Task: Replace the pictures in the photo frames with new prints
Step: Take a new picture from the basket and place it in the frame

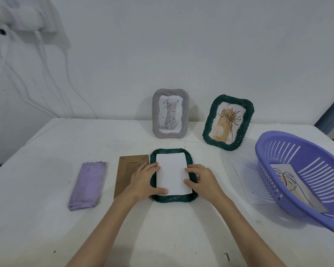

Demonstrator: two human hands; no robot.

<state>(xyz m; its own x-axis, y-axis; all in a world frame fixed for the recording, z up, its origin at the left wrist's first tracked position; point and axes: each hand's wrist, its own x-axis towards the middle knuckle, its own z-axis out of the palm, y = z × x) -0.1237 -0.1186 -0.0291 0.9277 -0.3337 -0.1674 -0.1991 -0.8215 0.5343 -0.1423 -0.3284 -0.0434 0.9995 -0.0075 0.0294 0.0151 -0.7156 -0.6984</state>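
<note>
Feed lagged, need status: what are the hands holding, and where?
Both hands, left and right, press the white print by its side edges into the face-down green frame; nothing is lifted.

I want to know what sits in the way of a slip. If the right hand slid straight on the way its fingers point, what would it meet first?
The right hand points left across the white print in the face-down green frame. Sliding on, it would probably meet the left hand first, on the print's other edge.

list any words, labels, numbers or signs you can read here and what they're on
None can be read.
Green standing frame: a tiny dark mark at the plant print's lower right, maybe a signature, too small to read.
White sheet in the flat frame: blank side up.
Basket print: line drawing only.
</note>
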